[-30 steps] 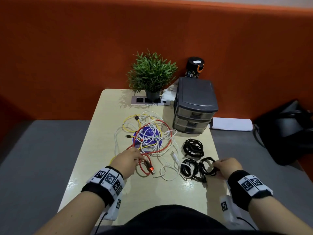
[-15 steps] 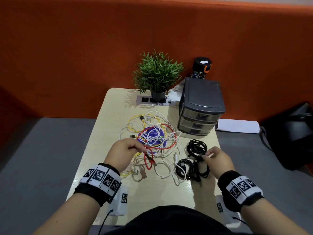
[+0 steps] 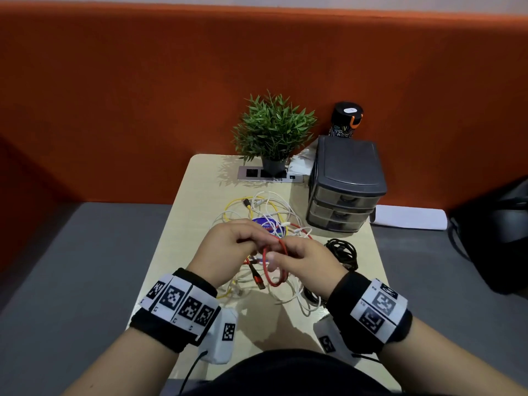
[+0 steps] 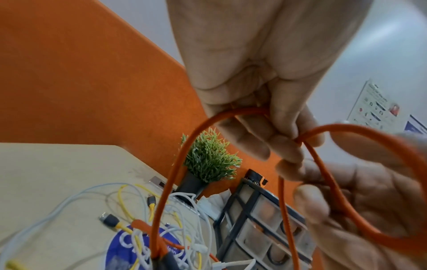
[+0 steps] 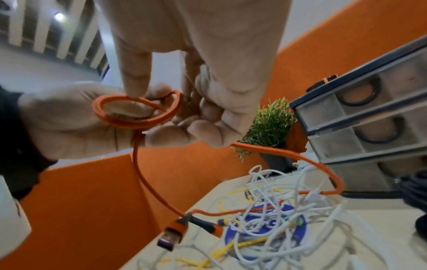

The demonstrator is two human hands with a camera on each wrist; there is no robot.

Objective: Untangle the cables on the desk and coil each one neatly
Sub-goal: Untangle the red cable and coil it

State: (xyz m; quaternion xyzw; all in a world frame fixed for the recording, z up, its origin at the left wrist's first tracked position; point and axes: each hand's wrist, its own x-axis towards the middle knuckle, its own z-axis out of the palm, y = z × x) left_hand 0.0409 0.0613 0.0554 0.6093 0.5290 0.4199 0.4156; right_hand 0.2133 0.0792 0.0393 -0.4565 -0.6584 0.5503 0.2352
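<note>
Both hands meet above the desk [image 3: 197,201], over a tangle of white and yellow cables [image 3: 268,208]. My left hand [image 3: 237,244] holds a small loop of the orange cable [image 3: 278,277] in its curled fingers [image 4: 254,138]. Fingers of my right hand [image 3: 297,257] curl round the same orange cable [image 5: 138,124], and its thumb [image 5: 136,80] presses on the loop. The cable's USB plug [image 5: 172,235] hangs free below the hands. Its other length runs down into the tangle. A coiled black cable [image 3: 343,250] lies to the right of my hands.
A blue round disc [image 3: 267,222] lies under the tangle. At the back stand a potted plant [image 3: 273,130], a socket panel [image 3: 251,174], a grey drawer unit [image 3: 347,178] and a black bottle [image 3: 346,120]. A black bag [image 3: 491,232] sits off to the right.
My right hand let go of the black coil and moved left to join the left hand. The left hand lifted the orange cable off the desk, and a loop has formed between the hands.
</note>
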